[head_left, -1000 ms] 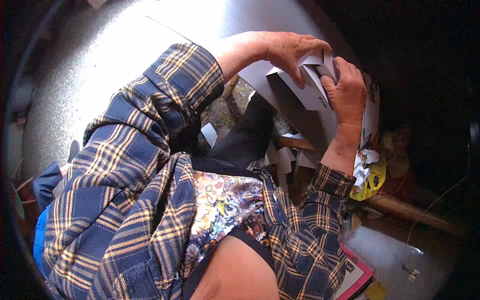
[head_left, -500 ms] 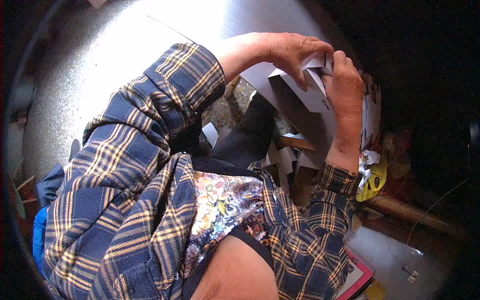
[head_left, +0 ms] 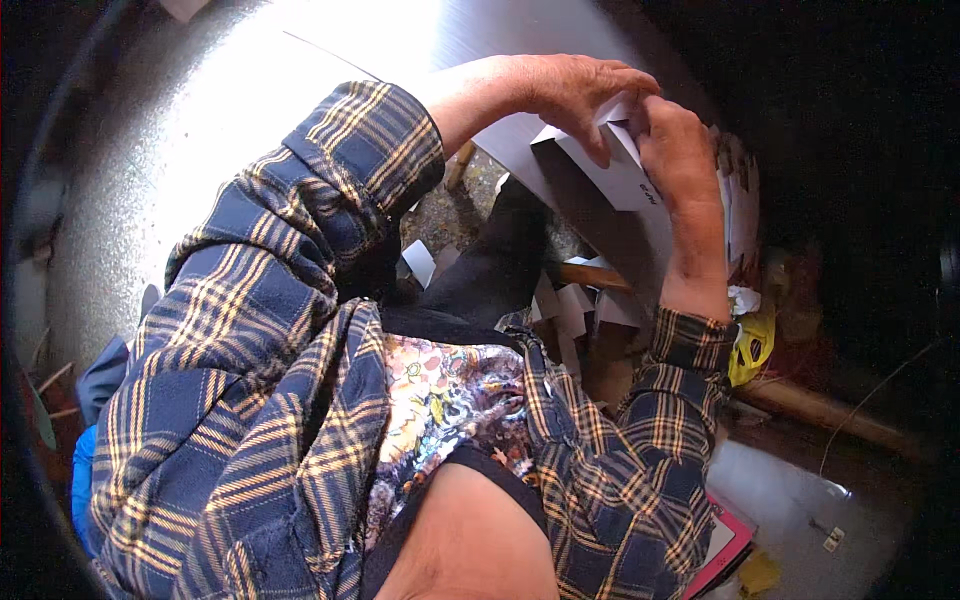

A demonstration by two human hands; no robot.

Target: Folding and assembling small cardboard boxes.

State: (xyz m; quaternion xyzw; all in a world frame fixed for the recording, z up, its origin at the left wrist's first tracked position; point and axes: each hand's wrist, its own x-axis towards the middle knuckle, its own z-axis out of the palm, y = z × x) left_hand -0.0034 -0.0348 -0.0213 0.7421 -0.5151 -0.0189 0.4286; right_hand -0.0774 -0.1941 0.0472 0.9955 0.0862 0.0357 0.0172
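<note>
A white folded card carton [head_left: 615,180], dark along its lower left side, is held over the metal-grey table top at the upper right. My left hand [head_left: 580,92] reaches across from the left, its thumb on the carton's near face and its fingers curled over the top flap. At the carton's right end, my right hand [head_left: 682,150] bends its fingers in against the flap beside the left fingertips. Part of the upper end is hidden by both hands.
The table top [head_left: 490,40] spreads ahead, glaring white at left. White card pieces [head_left: 420,262] lie below its near edge. Right of my forearm are stacked white cartons [head_left: 742,215], a yellow bag [head_left: 752,350] and a wooden bar [head_left: 820,408]. A pink-edged item [head_left: 728,555] sits lower right.
My right hand has shifted left, its fingers now bent in over the carton's end rather than pointing up. The carton and left hand have moved slightly up and left in view.
</note>
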